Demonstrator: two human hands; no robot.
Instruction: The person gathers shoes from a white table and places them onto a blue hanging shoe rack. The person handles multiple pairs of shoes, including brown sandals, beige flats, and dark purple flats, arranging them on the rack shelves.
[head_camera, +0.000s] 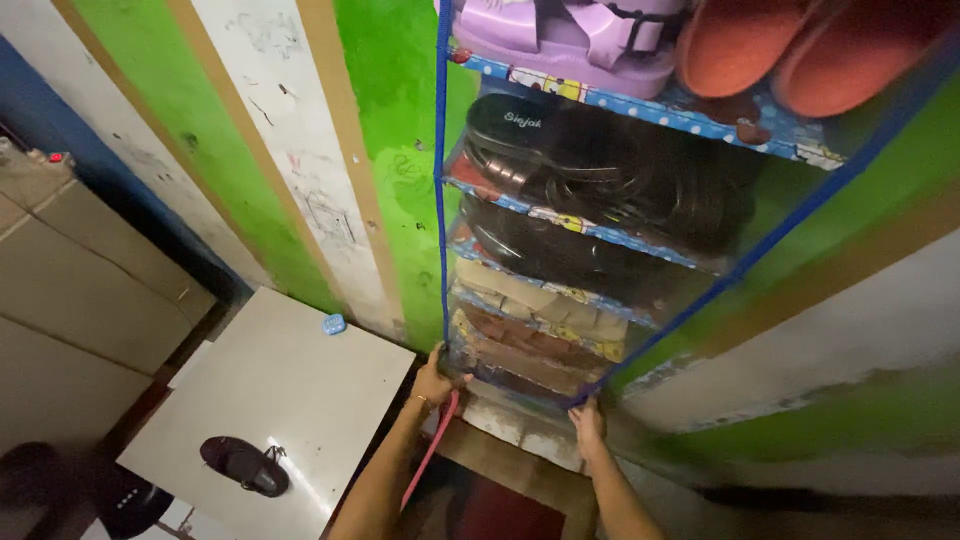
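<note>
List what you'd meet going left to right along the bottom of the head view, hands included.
Dark sandal on the white board → left hand → pink strap → right hand, both hands at the shoe rack's bottom corners.

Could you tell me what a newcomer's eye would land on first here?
First comes the tall blue-framed shoe rack against the bright green striped wall, its shelves packed with sandals. Both hands reach its bottom corners: left hand and right hand. A lone dark sandal lies on the white board at lower left.
</note>
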